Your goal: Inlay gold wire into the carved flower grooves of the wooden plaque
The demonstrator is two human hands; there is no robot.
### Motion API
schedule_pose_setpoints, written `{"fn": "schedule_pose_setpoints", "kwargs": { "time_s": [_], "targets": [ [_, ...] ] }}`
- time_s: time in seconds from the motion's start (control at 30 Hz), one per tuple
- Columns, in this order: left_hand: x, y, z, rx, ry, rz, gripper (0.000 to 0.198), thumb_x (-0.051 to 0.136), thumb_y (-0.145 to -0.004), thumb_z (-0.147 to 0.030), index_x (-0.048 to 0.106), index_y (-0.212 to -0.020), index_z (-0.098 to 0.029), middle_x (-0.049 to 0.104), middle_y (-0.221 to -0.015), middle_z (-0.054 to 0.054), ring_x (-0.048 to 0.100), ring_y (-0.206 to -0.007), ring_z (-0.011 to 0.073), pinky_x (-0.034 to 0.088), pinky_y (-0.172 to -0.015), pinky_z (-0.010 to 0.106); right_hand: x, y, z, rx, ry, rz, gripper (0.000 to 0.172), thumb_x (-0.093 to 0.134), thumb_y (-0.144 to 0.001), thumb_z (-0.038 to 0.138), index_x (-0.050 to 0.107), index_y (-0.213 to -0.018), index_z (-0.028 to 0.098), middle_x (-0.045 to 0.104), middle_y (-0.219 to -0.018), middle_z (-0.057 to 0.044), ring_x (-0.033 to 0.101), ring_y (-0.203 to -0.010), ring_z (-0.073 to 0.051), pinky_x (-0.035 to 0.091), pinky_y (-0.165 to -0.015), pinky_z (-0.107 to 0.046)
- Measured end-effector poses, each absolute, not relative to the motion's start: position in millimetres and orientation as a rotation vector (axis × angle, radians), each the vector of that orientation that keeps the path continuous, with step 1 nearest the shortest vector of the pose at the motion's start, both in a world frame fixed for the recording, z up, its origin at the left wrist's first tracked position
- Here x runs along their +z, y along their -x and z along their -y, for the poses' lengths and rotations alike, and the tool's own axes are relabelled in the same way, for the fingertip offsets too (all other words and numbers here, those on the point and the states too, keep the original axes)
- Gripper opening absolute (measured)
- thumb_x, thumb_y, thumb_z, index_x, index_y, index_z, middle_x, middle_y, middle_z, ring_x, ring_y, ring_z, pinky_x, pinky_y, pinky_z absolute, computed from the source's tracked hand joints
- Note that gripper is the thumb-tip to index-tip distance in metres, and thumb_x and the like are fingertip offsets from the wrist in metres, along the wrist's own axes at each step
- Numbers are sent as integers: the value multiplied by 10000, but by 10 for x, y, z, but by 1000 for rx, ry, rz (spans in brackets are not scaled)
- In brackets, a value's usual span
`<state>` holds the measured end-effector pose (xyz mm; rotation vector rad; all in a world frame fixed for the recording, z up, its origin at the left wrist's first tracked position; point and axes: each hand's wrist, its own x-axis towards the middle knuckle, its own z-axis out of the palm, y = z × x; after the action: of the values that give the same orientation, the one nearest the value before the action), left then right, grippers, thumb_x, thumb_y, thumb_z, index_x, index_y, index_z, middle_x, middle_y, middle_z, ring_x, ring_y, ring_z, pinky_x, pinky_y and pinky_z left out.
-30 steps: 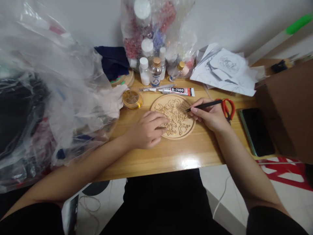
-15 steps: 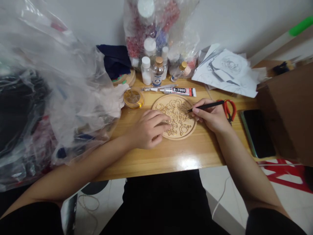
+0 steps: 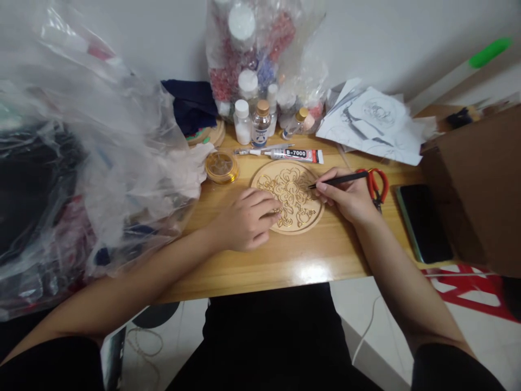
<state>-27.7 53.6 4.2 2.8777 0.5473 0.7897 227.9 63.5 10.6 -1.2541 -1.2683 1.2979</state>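
Observation:
A round wooden disc (image 3: 293, 226) with a flower pattern, partly lined with gold wire, lies flat on the table. My left hand (image 3: 250, 218) rests at its left edge, fingers stretched loosely over the rim and covering part of the pattern. In my right hand (image 3: 345, 194) is a pair of black tweezers (image 3: 342, 178), pinched between thumb and fingers. Their tips point left and are over the right side of the flower; whether they grip any wire is too small to tell. A spool of gold wire (image 3: 222, 167) lies to the disc's upper left.
Behind the disc lie a B-7000 glue tube (image 3: 296, 155) and several small bottles (image 3: 261, 127). Red-handled pliers (image 3: 377, 187), a phone (image 3: 423, 222) and a cardboard box (image 3: 476, 184) are on the right. Paper sketches (image 3: 372, 122) lie behind; plastic bags (image 3: 134, 163) crowd the left.
The view has shifted slightly, so the tabletop things sit a little lower and further left. Both hands keep nearly the same places on the disc, and the tweezers stay in my right hand.

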Motion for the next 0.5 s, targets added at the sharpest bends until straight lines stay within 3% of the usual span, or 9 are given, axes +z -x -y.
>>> {"fn": "schedule_pose_setpoints", "kwargs": {
  "time_s": [0.27, 0.5],
  "targets": [
    [31, 268, -563, 917, -2626, -663, 170, 552, -827, -179, 701, -908, -182, 674, -1104, 70, 558, -1018, 232, 445, -858, 408, 410, -2040, -405, 1227, 1352, 1511, 143, 768, -718, 290, 675, -741, 184, 658, -682, -6, 592, -597, -100, 479, -536, -223],
    [16, 265, -566, 1057, -2526, -874, 160, 541, -816, -113, 685, -850, -174, 673, -1045, 69, 562, -980, 218, 453, -843, 407, 248, -1813, -366, 1138, 1281, 1489, 100, 726, -743, 254, 650, -715, 195, 632, -630, 19, 574, -557, -89, 457, -492, -207]
  ]
}}
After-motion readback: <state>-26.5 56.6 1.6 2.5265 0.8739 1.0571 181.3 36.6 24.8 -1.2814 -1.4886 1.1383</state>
